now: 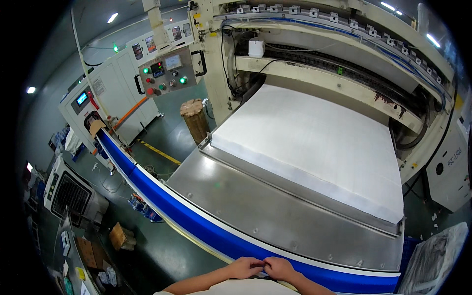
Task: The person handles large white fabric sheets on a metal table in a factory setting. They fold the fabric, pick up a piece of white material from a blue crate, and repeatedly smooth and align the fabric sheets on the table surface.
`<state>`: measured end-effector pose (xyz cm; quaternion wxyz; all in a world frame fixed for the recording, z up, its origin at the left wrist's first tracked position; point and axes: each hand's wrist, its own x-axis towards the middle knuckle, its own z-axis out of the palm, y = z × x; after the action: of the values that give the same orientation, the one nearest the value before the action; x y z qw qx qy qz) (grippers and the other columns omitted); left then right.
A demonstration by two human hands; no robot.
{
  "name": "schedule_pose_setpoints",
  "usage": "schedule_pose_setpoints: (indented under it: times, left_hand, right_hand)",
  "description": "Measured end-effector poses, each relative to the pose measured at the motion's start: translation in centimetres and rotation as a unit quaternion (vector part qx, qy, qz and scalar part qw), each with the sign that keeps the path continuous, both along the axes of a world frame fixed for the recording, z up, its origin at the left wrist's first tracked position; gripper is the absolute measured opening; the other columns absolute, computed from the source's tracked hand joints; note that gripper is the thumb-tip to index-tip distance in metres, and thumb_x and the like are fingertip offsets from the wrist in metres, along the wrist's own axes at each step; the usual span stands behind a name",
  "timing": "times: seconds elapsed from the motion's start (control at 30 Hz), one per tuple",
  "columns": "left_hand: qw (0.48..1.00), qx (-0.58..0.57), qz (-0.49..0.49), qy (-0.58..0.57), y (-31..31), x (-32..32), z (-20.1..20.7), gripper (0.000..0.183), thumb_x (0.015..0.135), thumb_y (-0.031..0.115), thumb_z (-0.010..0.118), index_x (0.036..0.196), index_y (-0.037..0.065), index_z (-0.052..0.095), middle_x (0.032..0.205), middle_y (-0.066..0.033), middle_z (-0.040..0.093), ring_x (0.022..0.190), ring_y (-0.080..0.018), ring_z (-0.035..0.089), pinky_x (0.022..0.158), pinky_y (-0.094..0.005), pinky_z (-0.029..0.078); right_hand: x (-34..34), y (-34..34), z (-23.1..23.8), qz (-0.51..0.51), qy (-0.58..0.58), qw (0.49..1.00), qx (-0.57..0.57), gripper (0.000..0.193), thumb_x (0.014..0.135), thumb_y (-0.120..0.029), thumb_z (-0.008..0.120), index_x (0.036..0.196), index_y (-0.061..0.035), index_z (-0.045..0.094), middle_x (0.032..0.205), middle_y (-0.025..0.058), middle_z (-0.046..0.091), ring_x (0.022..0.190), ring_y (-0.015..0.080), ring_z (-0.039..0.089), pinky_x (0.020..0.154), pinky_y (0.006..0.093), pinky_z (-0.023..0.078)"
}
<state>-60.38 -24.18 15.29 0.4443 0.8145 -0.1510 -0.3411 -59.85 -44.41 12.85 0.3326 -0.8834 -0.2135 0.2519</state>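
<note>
Close together at the bottom of the view, my left hand point(244, 268) and my right hand point(279, 269) have their fingers curled inward, nearly meeting. What they hold, if anything, is hidden. Both are at the near edge of a blue conveyor belt point(206, 235), which runs past in front of me. Beyond the belt lies a bare steel table point(265, 209). A thick stack of large white sheets point(314, 145) rests farther back, under the beam of a big cream-coloured machine point(334, 81). Neither hand touches the stack.
A control panel point(167, 71) with lit green buttons hangs at the upper left. Behind it stands a white machine cabinet point(115, 83). A brown paper-covered column point(194, 120) stands beside the table. At lower left are an air cooler point(73, 189) and a cardboard box point(122, 237). Clear plastic wrap point(435, 260) lies at right.
</note>
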Motion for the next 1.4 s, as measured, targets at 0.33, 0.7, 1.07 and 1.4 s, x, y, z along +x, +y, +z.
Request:
schedule_pose_setpoints:
  times: [0.33, 0.7, 1.07, 1.4]
  left_hand:
    - [0.999, -0.001, -0.002, -0.032, -0.09, -0.19, 0.20, 0.039, 0.088, 0.032, 0.058, 0.115, 0.004, 0.063, 0.109, -0.0187, 0.064, 0.099, -0.0328, 0.062, 0.087, -0.0377, 0.048]
    - [0.998, -0.003, 0.000, -0.055, 0.04, -0.27, -0.26, 0.036, 0.089, 0.030, 0.058, 0.115, 0.006, 0.063, 0.111, -0.0164, 0.064, 0.099, -0.0298, 0.063, 0.085, -0.0364, 0.050]
    - [0.999, -0.003, 0.010, -0.048, -0.06, -0.12, -0.17, 0.036, 0.089, 0.030, 0.058, 0.115, 0.006, 0.063, 0.111, -0.0161, 0.064, 0.099, -0.0297, 0.063, 0.085, -0.0361, 0.050]
    - [0.999, -0.002, 0.010, -0.033, -0.01, -0.06, -0.26, 0.035, 0.089, 0.030, 0.058, 0.114, 0.006, 0.064, 0.110, -0.0154, 0.065, 0.099, -0.0277, 0.064, 0.085, -0.0353, 0.050]
  right_hand:
    - [-0.07, -0.07, -0.38, 0.006, -0.010, 1.000, 0.008, 0.026, 0.082, -0.024, 0.049, 0.096, -0.0070, 0.063, 0.094, 0.0153, 0.066, 0.087, 0.0341, 0.062, 0.075, 0.0433, 0.050]
    - [-0.12, -0.07, -0.47, 0.006, -0.010, 1.000, 0.013, 0.027, 0.083, -0.025, 0.048, 0.097, -0.0068, 0.063, 0.093, 0.0160, 0.065, 0.086, 0.0352, 0.061, 0.075, 0.0442, 0.050]
    - [-0.10, -0.07, -0.31, 0.001, 0.009, 1.000, -0.007, 0.029, 0.085, -0.026, 0.046, 0.098, -0.0071, 0.063, 0.094, 0.0159, 0.066, 0.087, 0.0353, 0.062, 0.075, 0.0445, 0.050]
    - [-0.19, -0.05, -0.90, 0.004, 0.007, 1.000, 0.008, 0.028, 0.085, -0.027, 0.045, 0.094, -0.0058, 0.061, 0.092, 0.0178, 0.064, 0.085, 0.0372, 0.062, 0.074, 0.0491, 0.049]
